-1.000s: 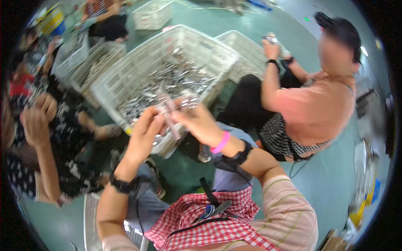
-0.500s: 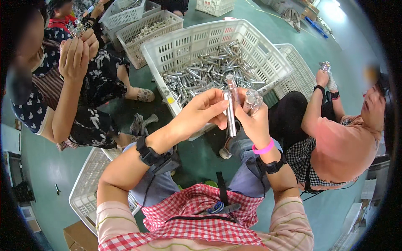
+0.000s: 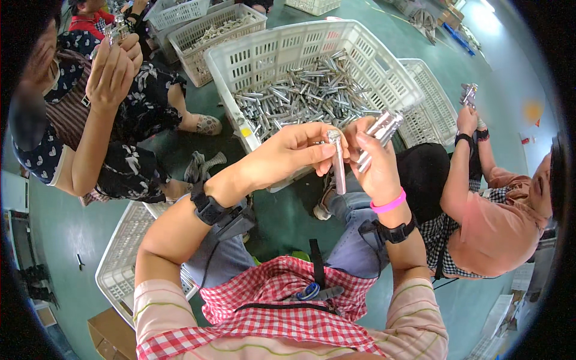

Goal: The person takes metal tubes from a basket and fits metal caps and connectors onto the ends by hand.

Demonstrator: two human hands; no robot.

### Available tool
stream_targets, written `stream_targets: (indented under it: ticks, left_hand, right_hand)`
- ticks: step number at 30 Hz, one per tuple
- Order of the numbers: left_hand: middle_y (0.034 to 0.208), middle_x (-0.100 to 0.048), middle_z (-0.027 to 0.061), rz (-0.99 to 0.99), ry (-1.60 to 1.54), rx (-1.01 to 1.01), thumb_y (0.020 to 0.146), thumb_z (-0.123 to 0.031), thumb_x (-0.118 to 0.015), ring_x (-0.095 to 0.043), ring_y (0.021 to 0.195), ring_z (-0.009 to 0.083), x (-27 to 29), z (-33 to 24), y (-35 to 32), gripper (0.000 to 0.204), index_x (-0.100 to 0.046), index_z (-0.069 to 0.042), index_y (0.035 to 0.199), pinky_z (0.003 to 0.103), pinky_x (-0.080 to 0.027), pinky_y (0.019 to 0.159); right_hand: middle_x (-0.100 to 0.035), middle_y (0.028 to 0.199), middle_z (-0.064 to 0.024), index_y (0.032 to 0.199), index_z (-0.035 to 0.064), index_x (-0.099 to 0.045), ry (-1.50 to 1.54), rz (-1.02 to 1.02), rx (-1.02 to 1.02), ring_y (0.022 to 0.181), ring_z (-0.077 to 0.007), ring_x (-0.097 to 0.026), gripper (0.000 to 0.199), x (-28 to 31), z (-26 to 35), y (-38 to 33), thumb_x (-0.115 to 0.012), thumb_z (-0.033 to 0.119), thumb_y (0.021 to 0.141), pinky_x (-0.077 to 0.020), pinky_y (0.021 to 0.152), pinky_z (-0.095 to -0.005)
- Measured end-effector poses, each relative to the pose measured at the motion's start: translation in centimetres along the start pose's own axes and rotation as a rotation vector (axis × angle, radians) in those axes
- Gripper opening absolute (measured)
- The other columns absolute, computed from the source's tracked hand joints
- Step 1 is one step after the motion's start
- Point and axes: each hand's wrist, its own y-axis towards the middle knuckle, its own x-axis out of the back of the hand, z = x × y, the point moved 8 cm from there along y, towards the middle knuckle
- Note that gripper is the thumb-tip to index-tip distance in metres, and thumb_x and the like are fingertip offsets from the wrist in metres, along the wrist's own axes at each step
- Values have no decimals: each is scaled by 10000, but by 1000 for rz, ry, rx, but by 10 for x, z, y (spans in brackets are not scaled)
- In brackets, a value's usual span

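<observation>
The left hand [image 3: 294,153] pinches one metal tube [image 3: 338,162] upright by its top for a close look; the right hand [image 3: 375,162] grips several tubes [image 3: 381,129], just above the crate [image 3: 282,57] of tubes.

A large white plastic basket [image 3: 384,66] is seen at twelve o'clock, and many loose metal tubes [image 3: 300,99] are heaped inside it. A second white basket [image 3: 435,108], just beside it at two o'clock, is partly hidden. Smaller baskets [image 3: 207,27] are placed at eleven o'clock, some with metal parts inside. Another white basket [image 3: 123,264] lies at eight o'clock on the green floor [image 3: 66,228], with a cardboard box [image 3: 111,333] near it at seven o'clock. A person in a dark patterned dress [image 3: 129,126] is seated at ten o'clock, and a person in a salmon shirt [image 3: 498,231] at three o'clock.
</observation>
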Motion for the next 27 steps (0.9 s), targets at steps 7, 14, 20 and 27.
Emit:
stream_targets:
  ticks: [7,14,20,27]
  left_hand:
    - [961,-563,52,-200,8,-145,835,-89,-578,-513,770,85,19,-19,-3,162,-522,-38,978,223,-430,674]
    - [904,-536,56,-313,77,-95,783,-21,-628,-543,660,96,14,-23,-10,250,-453,-54,957,222,-454,588]
    - [957,-547,77,-207,73,-155,844,-164,-588,-542,670,99,6,-28,-14,304,-489,-11,1087,228,-460,604]
    - [940,-565,71,-130,127,-154,885,-343,-500,-535,676,93,6,-24,-11,436,-537,40,1089,233,-460,655]
  right_hand:
    - [-588,895,-75,778,41,-504,-308,-27,-50,785,-119,-528,146,-11,-4,-2,-604,144,804,-406,698,-254]
    - [-605,850,-124,722,31,-508,-297,80,-59,697,-150,-564,170,-20,-10,-1,-608,142,803,-423,589,-269]
    - [-596,792,-116,682,33,-495,-247,92,-70,647,-151,-550,186,-22,-14,-2,-599,119,809,-421,534,-254]
    - [-574,774,-88,654,45,-473,-319,108,9,643,-147,-552,243,-23,-8,-3,-626,160,803,-417,533,-251]
